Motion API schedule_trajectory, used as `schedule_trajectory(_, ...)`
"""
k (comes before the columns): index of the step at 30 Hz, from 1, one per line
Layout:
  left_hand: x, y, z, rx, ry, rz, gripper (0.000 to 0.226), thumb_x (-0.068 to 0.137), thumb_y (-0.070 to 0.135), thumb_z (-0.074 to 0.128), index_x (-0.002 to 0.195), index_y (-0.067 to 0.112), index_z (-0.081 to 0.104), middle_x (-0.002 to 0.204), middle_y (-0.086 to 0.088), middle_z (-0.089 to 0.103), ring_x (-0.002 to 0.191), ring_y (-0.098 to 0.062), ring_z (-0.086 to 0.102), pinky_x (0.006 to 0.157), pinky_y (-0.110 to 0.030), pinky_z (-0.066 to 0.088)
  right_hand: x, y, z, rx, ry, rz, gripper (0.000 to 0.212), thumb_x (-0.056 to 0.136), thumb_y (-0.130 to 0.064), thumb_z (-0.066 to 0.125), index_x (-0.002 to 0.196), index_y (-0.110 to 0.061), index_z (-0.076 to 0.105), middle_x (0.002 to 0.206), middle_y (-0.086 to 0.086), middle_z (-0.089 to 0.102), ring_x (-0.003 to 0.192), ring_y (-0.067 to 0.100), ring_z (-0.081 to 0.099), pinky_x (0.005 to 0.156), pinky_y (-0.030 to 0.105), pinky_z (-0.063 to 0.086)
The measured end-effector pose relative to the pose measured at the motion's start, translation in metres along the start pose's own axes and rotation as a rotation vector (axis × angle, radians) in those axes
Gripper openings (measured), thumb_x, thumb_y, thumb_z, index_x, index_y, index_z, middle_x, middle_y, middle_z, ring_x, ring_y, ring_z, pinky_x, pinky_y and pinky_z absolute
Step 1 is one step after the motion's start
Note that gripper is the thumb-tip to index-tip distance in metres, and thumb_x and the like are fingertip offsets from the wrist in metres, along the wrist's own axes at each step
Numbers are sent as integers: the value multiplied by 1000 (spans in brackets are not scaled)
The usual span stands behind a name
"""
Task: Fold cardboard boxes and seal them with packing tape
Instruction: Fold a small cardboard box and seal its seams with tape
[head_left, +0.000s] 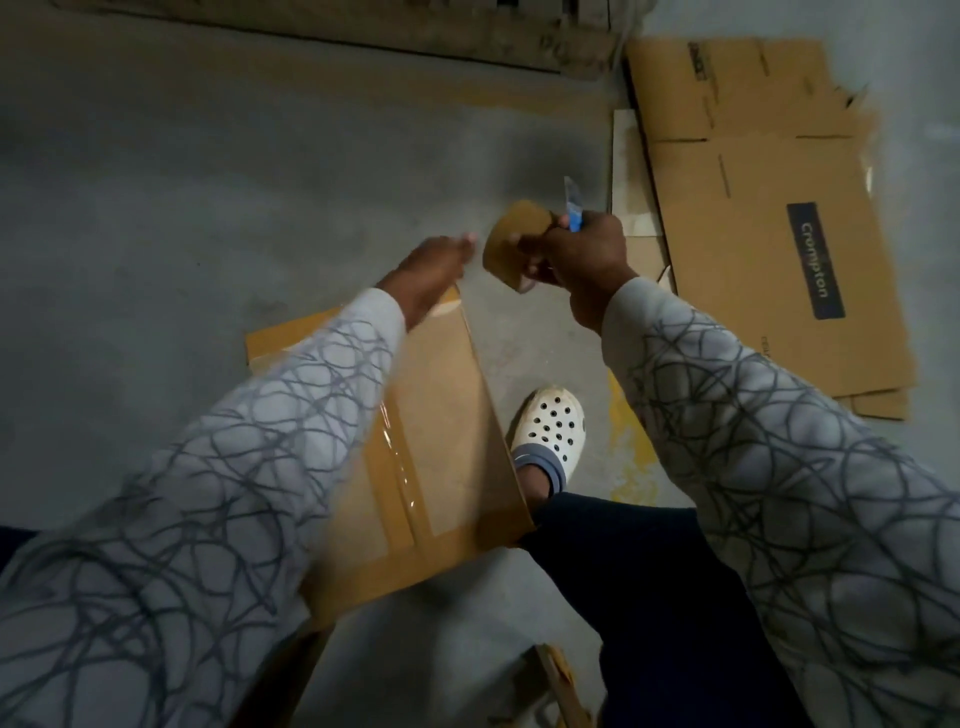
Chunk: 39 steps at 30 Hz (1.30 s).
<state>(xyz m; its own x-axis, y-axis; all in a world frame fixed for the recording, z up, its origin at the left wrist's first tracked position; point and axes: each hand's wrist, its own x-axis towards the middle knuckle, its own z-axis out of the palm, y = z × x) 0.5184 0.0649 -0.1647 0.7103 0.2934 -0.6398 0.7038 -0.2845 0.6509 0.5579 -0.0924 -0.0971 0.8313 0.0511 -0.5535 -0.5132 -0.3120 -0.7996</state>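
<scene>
A folded brown cardboard box (441, 415) stands on the concrete floor below me, with a glossy strip of brown tape (400, 467) along its top seam. My left hand (439, 265) reaches past the box's far edge, its fingers pinched together as if on the tape's end; blur hides the detail. To its right, my right hand (584, 254) grips a roll of brown packing tape (511, 244) together with a blue utility knife (574, 205), whose blade points away from me.
Flattened cardboard boxes (769, 208), one with a dark printed label, lie stacked on the floor at the right. My foot in a white clog (550, 431) stands beside the box. A wooden pallet (415, 31) runs along the far edge. Cardboard scraps (561, 686) lie near me.
</scene>
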Motion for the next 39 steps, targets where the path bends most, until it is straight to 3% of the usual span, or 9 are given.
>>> schedule_trajectory(3, -31, 7, -50, -426, 58, 98, 41, 109, 36, 42, 140, 14, 55, 115, -3, 66, 98, -12, 55, 80, -26, 41, -22, -18, -1, 238, -47, 108, 37, 86, -1, 75, 118, 2, 58, 114, 18, 66, 97, 32, 70, 80, 39, 63)
schedule_trajectory(9, -147, -18, -92, -465, -89, 297, 34, 98, 33, 63, 129, 20, 66, 116, -3, 74, 101, -18, 70, 87, -36, 50, -105, -45, 3, 561, -233, 250, 13, 89, 0, 69, 83, -7, 59, 54, 0, 45, 46, 9, 50, 54, 21, 53)
schedule_trajectory(12, -217, -31, -97, -380, -170, 378, 53, 81, 26, 82, 130, 18, 64, 116, -2, 73, 102, -16, 71, 84, -28, 56, -157, -37, 3, 619, -273, 266, 16, 89, -6, 70, 82, -11, 57, 59, -1, 41, 50, 10, 49, 54, 19, 50)
schedule_trajectory(18, -318, -81, -84, -56, 155, 526, 61, 73, 38, 90, 127, 41, 61, 108, 5, 69, 85, -11, 67, 75, -29, 58, -264, 9, 16, 729, -351, 301, 11, 91, -10, 70, 86, -9, 59, 80, 5, 40, 64, 12, 48, 52, 18, 54)
schedule_trajectory(24, -390, -133, -51, -385, 157, 368, 34, 87, 21, 80, 115, 19, 62, 82, -9, 74, 59, -24, 68, 57, -36, 57, -360, 70, 22, 510, -368, 173, 29, 91, -33, 73, 105, -8, 73, 104, 13, 75, 88, 25, 71, 75, 36, 55)
schedule_trajectory(26, -401, -146, -38, -450, 159, 340, 43, 87, 19, 79, 123, 18, 56, 78, -13, 73, 54, -27, 65, 52, -33, 54, -383, 85, 20, 360, -354, 73, 5, 89, -21, 75, 86, -17, 77, 88, 7, 76, 82, 21, 70, 74, 35, 52)
schedule_trajectory(27, -404, -152, -34, -456, 144, 339, 48, 87, 20, 79, 128, 21, 55, 77, -13, 72, 54, -28, 66, 51, -34, 55, -389, 91, 17, 283, -330, 28, 16, 88, -12, 74, 74, -21, 73, 80, 4, 74, 79, 20, 69, 71, 33, 50)
schedule_trajectory(34, -401, -160, -30, -50, 288, 532, 36, 82, 46, 79, 117, 43, 73, 105, -2, 56, 87, -10, 60, 76, -19, 50, -406, 100, 2, 91, -267, -90, 28, 85, 10, 67, 90, -17, 66, 71, -7, 74, 67, 6, 71, 57, 14, 52)
schedule_trajectory(39, -399, -161, -26, 32, 399, 698, 27, 81, 45, 79, 104, 32, 80, 100, 4, 56, 89, -11, 57, 69, -24, 52, -409, 112, 3, 65, -253, -74, 32, 84, 0, 75, 111, -16, 67, 103, 6, 72, 97, 22, 69, 84, 31, 58)
